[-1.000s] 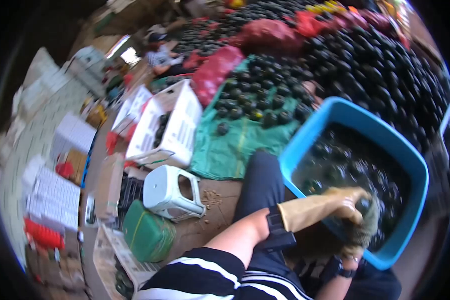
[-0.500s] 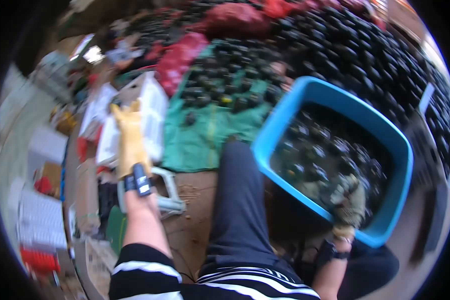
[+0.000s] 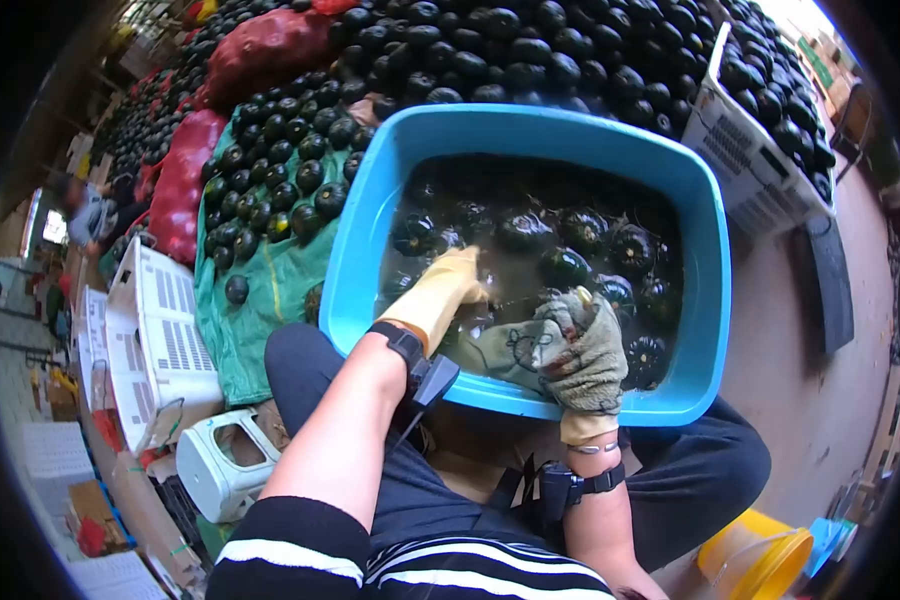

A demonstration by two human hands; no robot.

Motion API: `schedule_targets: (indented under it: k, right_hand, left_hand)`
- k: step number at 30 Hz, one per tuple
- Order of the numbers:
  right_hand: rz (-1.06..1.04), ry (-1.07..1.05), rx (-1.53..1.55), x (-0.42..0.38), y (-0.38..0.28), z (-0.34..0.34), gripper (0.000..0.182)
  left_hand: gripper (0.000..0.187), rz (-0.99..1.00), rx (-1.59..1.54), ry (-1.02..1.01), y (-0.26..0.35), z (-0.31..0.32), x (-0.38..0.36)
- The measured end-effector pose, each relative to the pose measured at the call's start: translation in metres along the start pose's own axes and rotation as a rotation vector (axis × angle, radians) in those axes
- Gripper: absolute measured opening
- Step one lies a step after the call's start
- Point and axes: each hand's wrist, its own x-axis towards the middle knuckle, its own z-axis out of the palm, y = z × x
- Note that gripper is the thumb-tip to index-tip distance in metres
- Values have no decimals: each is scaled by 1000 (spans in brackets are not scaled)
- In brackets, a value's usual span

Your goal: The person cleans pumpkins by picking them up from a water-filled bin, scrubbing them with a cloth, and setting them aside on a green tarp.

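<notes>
A blue plastic tub [image 3: 705, 330] of murky water stands in front of me, with several round dark green squashes [image 3: 525, 230] floating in it. My left hand [image 3: 450, 285], in a yellow rubber glove, reaches into the left part of the tub. Its thumb and fingers are apart, the tips partly hidden at the water, and nothing shows in its grasp. At the tub's near edge, my right hand [image 3: 585, 350] is closed on a grey-green patterned cloth [image 3: 530, 350], which drapes over its gloved fingers and trails left into the water.
Squashes [image 3: 470, 60] are heaped behind the tub; more lie on a green sack [image 3: 255, 310] at left. A white crate [image 3: 170, 350] and stool [image 3: 225, 465] stand left. Another full crate [image 3: 745, 165] is at right, a yellow bucket [image 3: 755, 555] lower right. A person [image 3: 90, 215] is far left.
My left hand has moved from beside the white crate, out to the left, into the tub. The view has swung right, bringing the tub to the middle. My right hand still has the cloth.
</notes>
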Motion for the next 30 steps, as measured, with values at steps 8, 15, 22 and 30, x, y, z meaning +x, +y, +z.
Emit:
schedule_targets:
  k: [8,15,22,30]
  right_hand:
    - [-28,-158,513,13,58,-3,41]
    - [-134,-127,-400,17,-42,-8,73]
    - [5,13,-303,4,-29,7,49]
    - [-448,220,-467,-31,10,14,77]
  left_hand:
    - [41,100,-1501,-322,-27,11,4]
    - [75,558,-1051,14,63,4,-105]
    - [98,564,-471,295,66,-11,-130]
    - [107,784,-788,656,89,21,-143]
